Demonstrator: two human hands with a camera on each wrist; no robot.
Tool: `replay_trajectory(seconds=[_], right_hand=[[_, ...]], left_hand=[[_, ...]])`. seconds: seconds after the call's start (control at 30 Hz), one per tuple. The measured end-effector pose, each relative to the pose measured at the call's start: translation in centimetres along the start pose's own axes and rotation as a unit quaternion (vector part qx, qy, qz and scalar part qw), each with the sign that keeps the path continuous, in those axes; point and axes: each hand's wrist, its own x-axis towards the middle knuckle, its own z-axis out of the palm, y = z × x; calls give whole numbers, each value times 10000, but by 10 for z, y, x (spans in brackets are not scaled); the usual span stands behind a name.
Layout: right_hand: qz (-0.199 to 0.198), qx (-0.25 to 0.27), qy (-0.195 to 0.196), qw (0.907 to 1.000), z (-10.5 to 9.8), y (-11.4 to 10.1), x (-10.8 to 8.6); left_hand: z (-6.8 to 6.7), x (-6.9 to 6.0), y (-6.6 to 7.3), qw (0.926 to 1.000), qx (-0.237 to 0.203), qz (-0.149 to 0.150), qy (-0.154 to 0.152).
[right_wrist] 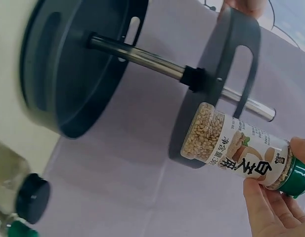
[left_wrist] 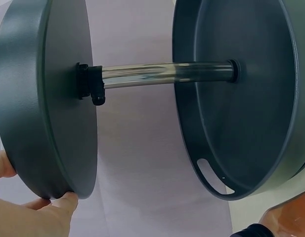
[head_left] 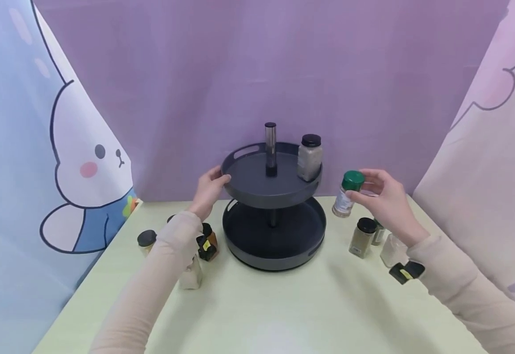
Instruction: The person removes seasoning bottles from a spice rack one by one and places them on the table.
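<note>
A dark grey two-tier round tray stand (head_left: 266, 200) stands mid-table with a metal post. My left hand (head_left: 207, 192) grips the left rim of its upper tier; in the left wrist view, fingertips (left_wrist: 67, 201) press against the tier's outer edge. My right hand (head_left: 387, 204) holds a clear jar of sesame seeds (right_wrist: 256, 153) by its green lid end. The jar is raised, tilted a little, to the right of the upper tier in the head view. On that tier's right side sits a black-lidded jar of pale contents (head_left: 309, 161).
Right of the stand are a black-lidded jar (head_left: 361, 239) and other jars partly behind my right arm. On the left stand a black-lidded jar (head_left: 146, 239), a reddish spice jar (head_left: 212, 242) and a pale jar (head_left: 191, 277), partly covered by my left arm. Purple cloth (head_left: 186, 98) hangs behind.
</note>
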Motion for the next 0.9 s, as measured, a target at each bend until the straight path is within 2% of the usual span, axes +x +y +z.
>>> replay_trajectory(seconds=[0.37,0.7,0.9], right_hand=[[41,-97,-95,9999,9,37,-14],[393,-49,-315,9987,19,63,-23],[437,-262,-317,9982,23,78,-27]], left_hand=[[0,0,0,10000,41,-59,36],[-2,0,0,10000,48,-46,56],[-1,0,-2,10000,39,-66,51]])
